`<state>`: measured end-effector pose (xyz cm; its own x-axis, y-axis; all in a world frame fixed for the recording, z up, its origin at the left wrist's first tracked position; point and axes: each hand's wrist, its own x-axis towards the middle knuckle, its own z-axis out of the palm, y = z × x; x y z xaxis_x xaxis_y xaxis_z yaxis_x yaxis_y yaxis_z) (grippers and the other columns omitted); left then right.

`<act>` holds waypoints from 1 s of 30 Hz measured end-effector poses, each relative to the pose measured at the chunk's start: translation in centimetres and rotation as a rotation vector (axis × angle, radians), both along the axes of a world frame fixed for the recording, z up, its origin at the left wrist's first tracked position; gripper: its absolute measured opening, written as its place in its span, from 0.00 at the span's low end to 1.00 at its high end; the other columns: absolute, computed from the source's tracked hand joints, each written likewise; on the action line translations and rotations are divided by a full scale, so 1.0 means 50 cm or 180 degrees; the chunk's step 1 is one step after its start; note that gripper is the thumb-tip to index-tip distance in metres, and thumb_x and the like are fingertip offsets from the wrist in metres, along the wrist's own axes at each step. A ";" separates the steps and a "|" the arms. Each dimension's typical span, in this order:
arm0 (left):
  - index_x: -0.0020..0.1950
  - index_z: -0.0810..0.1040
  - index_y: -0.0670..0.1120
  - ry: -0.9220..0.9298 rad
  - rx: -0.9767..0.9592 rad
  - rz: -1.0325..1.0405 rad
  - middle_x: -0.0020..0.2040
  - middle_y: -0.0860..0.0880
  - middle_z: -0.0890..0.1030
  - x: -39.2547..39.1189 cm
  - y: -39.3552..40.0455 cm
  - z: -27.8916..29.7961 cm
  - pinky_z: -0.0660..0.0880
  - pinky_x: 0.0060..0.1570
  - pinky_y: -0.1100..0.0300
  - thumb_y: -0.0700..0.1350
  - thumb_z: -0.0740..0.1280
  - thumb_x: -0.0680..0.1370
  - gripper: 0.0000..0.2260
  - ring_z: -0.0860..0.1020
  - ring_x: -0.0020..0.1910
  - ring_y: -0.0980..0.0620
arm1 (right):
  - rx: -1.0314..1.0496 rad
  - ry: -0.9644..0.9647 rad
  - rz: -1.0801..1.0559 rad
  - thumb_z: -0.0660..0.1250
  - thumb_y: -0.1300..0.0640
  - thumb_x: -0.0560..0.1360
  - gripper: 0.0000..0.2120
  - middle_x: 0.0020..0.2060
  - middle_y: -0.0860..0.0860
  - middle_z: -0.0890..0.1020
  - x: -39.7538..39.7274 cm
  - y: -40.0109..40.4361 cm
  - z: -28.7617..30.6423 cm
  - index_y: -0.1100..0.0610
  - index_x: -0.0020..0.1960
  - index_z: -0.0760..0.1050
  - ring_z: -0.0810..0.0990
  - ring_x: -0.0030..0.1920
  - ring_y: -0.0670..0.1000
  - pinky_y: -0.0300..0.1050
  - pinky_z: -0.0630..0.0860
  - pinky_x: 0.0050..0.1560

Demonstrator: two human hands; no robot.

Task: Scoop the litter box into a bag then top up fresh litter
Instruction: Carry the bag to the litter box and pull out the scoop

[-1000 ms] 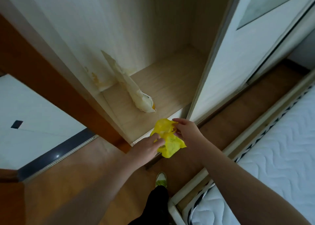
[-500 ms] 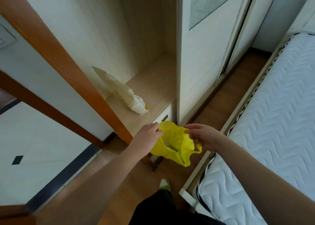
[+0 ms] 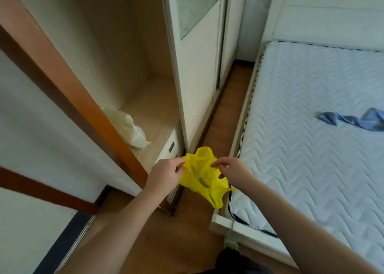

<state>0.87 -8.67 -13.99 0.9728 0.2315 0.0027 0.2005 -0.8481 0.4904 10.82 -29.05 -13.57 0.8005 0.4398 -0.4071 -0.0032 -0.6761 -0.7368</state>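
In the head view, the person stands between an open wardrobe (image 3: 158, 99) and a bed (image 3: 311, 128), holding a thin yellow bag (image 3: 200, 179) in front of the body, above the wooden floor (image 3: 166, 232). The left hand (image 3: 166, 175) pinches the bag's rim on one side and the right hand (image 3: 231, 170) pinches the opposite edge, spreading the crumpled plastic between them. No litter box, scoop or fresh litter is in view, so the task seems barely begun: the bag is only being opened, with all scooping and topping up left. A white bag (image 3: 128, 128) lies on the wardrobe shelf.
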 end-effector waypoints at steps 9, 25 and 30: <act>0.55 0.82 0.47 0.0630 -0.2746 -0.0435 0.50 0.51 0.83 -0.055 -0.107 0.024 0.73 0.54 0.69 0.33 0.59 0.79 0.15 0.80 0.50 0.61 | -0.0102 -0.0232 -0.0927 0.62 0.59 0.77 0.10 0.36 0.52 0.80 -0.189 -0.100 -0.020 0.50 0.51 0.81 0.76 0.26 0.42 0.32 0.69 0.24; 0.55 0.82 0.48 0.1705 -0.2489 -0.2014 0.40 0.47 0.83 -0.092 -0.530 0.040 0.67 0.28 0.61 0.33 0.58 0.78 0.16 0.69 0.28 0.49 | -0.0847 -0.0243 -0.2016 0.66 0.52 0.75 0.12 0.56 0.51 0.77 -0.456 -0.524 -0.041 0.51 0.57 0.80 0.80 0.50 0.52 0.46 0.78 0.51; 0.55 0.81 0.44 0.1989 -0.2493 -0.2275 0.36 0.45 0.82 -0.151 -0.732 0.070 0.67 0.26 0.64 0.31 0.52 0.79 0.19 0.72 0.26 0.54 | -0.0959 -0.0155 -0.2390 0.66 0.53 0.76 0.14 0.61 0.50 0.76 -0.580 -0.716 -0.059 0.57 0.59 0.80 0.82 0.45 0.47 0.27 0.71 0.38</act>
